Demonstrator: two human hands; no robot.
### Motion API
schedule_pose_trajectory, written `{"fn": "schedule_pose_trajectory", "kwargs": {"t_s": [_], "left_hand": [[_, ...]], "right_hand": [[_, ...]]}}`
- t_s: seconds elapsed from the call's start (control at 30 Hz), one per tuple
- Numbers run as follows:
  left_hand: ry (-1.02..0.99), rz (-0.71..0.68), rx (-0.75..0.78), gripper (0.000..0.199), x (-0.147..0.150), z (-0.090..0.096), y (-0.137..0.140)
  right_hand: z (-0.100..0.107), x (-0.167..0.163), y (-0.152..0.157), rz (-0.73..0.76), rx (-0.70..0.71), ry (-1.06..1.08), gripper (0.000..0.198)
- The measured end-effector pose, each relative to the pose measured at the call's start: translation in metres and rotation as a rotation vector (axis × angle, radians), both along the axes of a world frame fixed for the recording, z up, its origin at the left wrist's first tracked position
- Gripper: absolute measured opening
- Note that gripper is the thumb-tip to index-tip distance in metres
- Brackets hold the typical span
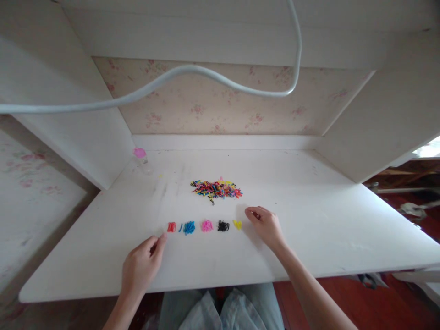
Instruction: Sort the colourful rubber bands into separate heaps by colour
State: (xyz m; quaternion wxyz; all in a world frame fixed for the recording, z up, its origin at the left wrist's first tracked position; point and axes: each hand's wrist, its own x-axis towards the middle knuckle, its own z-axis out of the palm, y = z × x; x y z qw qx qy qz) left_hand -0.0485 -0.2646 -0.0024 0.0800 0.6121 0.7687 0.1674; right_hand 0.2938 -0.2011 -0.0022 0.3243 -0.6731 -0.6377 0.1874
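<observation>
A mixed heap of small coloured rubber bands [217,189] lies mid-desk. Nearer me, a row of sorted piles runs left to right: red bands [171,227], blue bands [189,227], pink bands [206,226], black bands [223,226] and yellow bands [237,224]. My left hand [142,262] is closed, thumb and fingertips together, just below the red pile. To the right of the yellow pile and below the heap, my right hand [265,223] is closed in a pinch above the desk. Anything inside either pinch is too small or hidden to make out.
The white desk [309,229] has side panels and a shelf overhead. A clear bottle with a pink top [140,153] lies at the back left. A thick white cable [192,69] hangs across the upper view, nearer than the floral back wall [220,110].
</observation>
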Motion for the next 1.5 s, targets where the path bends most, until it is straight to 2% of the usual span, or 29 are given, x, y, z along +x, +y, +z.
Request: {"fn": "schedule_pose_trajectory", "kwargs": {"t_s": [0.13,0.2,0.3,0.47,0.73,0.93,1.23,1.5], "left_hand": [[0.008,-0.066,0.071,0.046,-0.001,-0.005,-0.002],[0.047,-0.091,0.098,0.045,-0.002,-0.008,-0.004],[0.082,-0.107,0.107,0.044,-0.002,-0.010,-0.006],[0.096,-0.132,0.110,0.043,-0.003,-0.011,-0.007],[0.100,-0.171,0.241,0.039,-0.007,-0.018,-0.005],[0.100,-0.197,0.266,0.038,-0.006,-0.016,-0.005],[0.109,-0.185,0.256,0.038,-0.005,-0.015,-0.006],[0.106,-0.155,0.201,0.038,-0.004,-0.015,-0.005]], "right_hand": [[0.025,-0.038,0.010,0.212,0.010,-0.229,0.030],[0.031,-0.057,0.020,0.289,-0.001,-0.367,0.031],[0.030,-0.074,0.037,0.348,-0.029,-0.500,0.028],[0.020,-0.082,0.057,0.411,-0.067,-0.549,0.026],[0.022,-0.091,0.062,0.410,-0.055,-0.534,0.031],[0.030,-0.082,0.071,0.346,-0.060,-0.467,0.032],[0.030,-0.067,0.067,0.268,-0.045,-0.408,0.031],[0.035,-0.056,0.053,0.225,0.099,-0.346,0.025]]}}
